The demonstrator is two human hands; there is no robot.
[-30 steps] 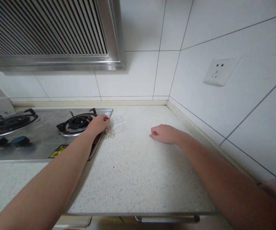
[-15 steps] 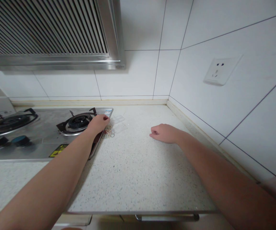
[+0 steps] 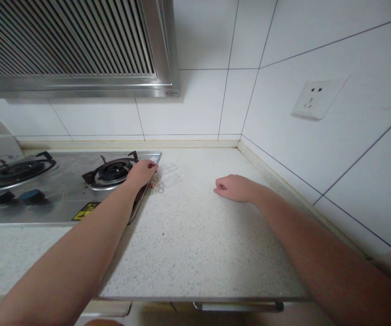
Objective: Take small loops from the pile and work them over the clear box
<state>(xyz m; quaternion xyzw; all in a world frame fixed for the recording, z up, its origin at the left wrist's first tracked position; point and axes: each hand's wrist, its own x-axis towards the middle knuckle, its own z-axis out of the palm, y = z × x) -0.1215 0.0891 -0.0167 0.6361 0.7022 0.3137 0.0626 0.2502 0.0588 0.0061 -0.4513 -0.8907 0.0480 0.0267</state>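
My left hand (image 3: pixel 142 172) reaches over the right edge of the gas stove (image 3: pixel 62 199), with its fingertips at a small pile of thin rubber bands (image 3: pixel 156 187) on the speckled countertop (image 3: pixel 188 244). I see that hand from the back with its fingers curled, so what they grip is hidden. A clear plastic piece (image 3: pixel 170 174) lies just beyond the bands. My right hand (image 3: pixel 233 187) rests on the counter as a loose fist with nothing in it, to the right of the bands.
The stove has two black burners (image 3: pixel 112 171) and dark knobs (image 3: pixel 32 197). A steel range hood (image 3: pixel 76 50) hangs above it. White tiled walls meet in the corner, with a socket (image 3: pixel 313 98) on the right wall. A drawer handle (image 3: pixel 238 306) sits below the counter's front edge.
The rubber bands look more spread out beside my left fingertips than a second ago. Both hands stay almost in place; the view shifted slightly.
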